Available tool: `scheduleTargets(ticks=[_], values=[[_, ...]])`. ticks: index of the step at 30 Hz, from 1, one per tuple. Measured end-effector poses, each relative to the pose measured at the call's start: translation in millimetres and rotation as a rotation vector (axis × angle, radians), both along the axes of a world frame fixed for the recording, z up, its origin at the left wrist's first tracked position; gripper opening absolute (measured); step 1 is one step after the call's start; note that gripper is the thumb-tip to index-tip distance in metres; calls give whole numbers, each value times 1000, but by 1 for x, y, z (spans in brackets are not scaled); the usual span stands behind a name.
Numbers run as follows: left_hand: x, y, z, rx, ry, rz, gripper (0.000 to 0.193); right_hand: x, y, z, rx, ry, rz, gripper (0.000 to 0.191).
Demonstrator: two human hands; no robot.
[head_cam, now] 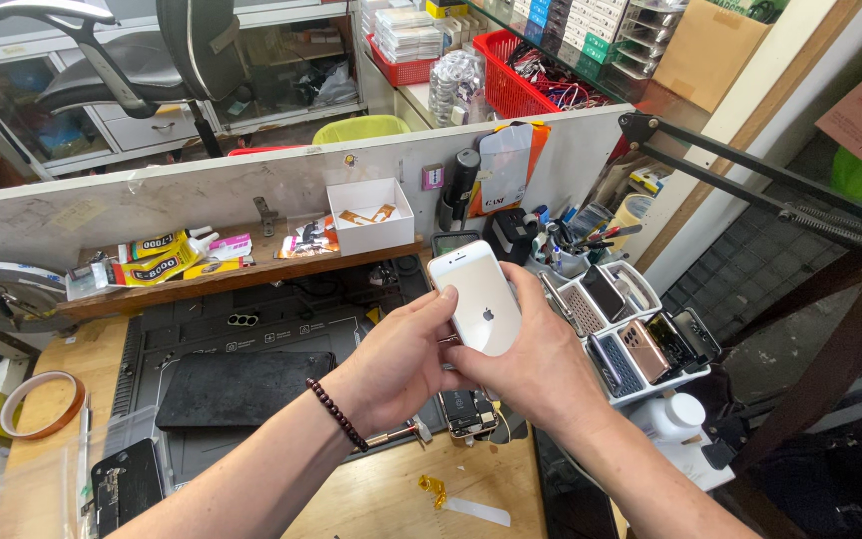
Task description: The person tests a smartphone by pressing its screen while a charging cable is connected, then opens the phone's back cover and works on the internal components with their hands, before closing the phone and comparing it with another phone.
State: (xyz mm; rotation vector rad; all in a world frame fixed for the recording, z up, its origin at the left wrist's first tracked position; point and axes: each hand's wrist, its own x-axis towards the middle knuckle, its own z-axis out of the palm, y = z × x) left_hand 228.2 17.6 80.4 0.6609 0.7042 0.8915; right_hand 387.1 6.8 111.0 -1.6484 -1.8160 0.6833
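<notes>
White glossy phone back panel [478, 297] sat gripped between both our hands above the dark grey work mat [251, 319], long axis tilted up-left. Left hand [398, 357] pinched its lower-left edge, right hand [531, 361] cupped the right side. Cluttered wooden bench [381, 499], white parts tray [641, 339] just right.

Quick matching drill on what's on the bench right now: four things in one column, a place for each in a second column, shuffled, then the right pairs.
Things:
1. white phone
2. tape roll
3. white open box
4. dark slab

Places:
A. on the wooden shelf against the back panel
B. held between the left hand and right hand
C. lying flat on the black work mat
D. on the wooden bench top at the far left

Pairs: 1-B, 2-D, 3-A, 4-C
</notes>
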Motion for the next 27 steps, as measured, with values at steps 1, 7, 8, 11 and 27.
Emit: scheduleTargets(ticks=[1,7,8,11,27], values=[[0,-1,0,-6,4,2,44,-1,0,0,6,-5,-9,100],[-2,-1,-6,-8,53,0,41,3,1,-4,-15,8,13,90],[-2,0,-8,-22,72,12,40,4,1,-5,-35,0,20,93],[-8,4,-12,-47,124,82,36,8,3,-10,-140,-72,39,96],[-30,18,-28,-138,170,88,31,13,3,-17,-160,-55,168,98]])
